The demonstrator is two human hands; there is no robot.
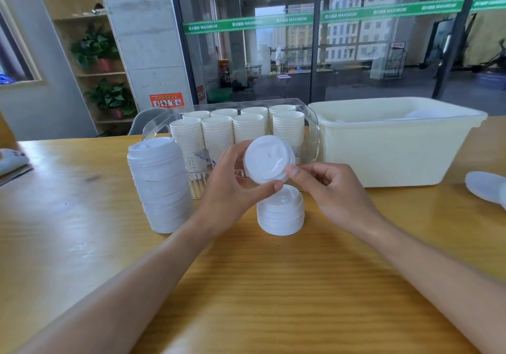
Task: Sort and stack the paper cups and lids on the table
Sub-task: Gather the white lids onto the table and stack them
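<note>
**Two hands on one white lid above the short stack**

Two stacks of white plastic lids stood on the wooden counter (82,216). The tall lid stack (160,186) rose at the left, just beside a clear plastic tray (310,123) that held rows of nested paper cups (235,130). Right of the tall stack, the left hand (230,186) held a single lid (269,159) tilted up in the air, its grip narrow, thumb under the lower rim and fingers curled behind the left edge. Directly below that lid sat the short lid stack (280,211), near the front of the tray and apart from the raised lid. The right hand (332,186) pinched the lid's right rim between thumb and forefinger, its grip likewise narrow and closed on the lid. Farther right a cream plastic bin (388,151) stood on the counter, touching or almost touching the tray's right end, with pale things inside too blurred to name. At the far right edge lay a white object (486,188), only partly in view.
</note>
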